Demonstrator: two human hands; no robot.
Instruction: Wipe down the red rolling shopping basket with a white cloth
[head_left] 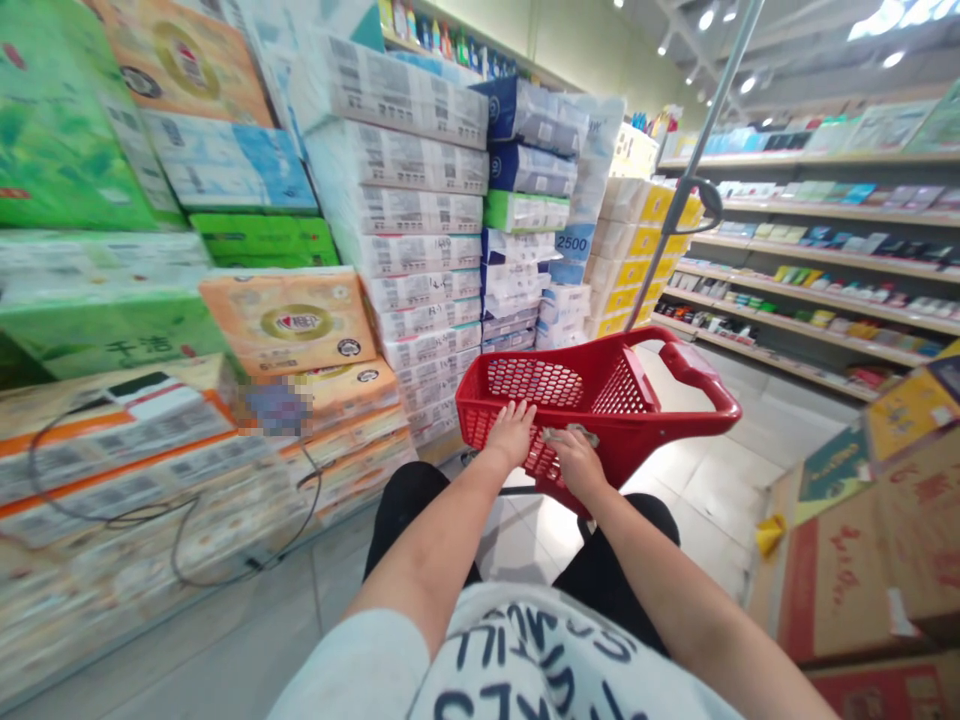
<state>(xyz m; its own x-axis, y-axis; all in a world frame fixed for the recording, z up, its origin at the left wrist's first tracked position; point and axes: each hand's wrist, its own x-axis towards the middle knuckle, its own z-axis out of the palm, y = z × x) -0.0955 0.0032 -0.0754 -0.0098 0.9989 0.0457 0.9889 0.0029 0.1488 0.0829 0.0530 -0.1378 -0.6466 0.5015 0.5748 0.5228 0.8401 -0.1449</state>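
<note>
A small red plastic shopping cart (645, 450) with perforated sides stands in front of my knees, its red handle to the right. My left hand (511, 436) rests on the near side of the basket, with its fingers stretched out at the top rim. Just to its right, my right hand (580, 466) is closed on a crumpled greyish cloth (559, 436). That cloth is against the cart's near side wall. Part of it is hidden under my fingers. Inside, the part of the basket that shows is bare red plastic.
Tall stacks of packaged tissue (420, 190) rise behind the cart and on the left. A black cable (176, 515) hangs over the low packs. A metal pole (694, 165) slants up behind the cart. Cardboard boxes (840, 560) stand at right; stocked shelves (825, 270) lie beyond.
</note>
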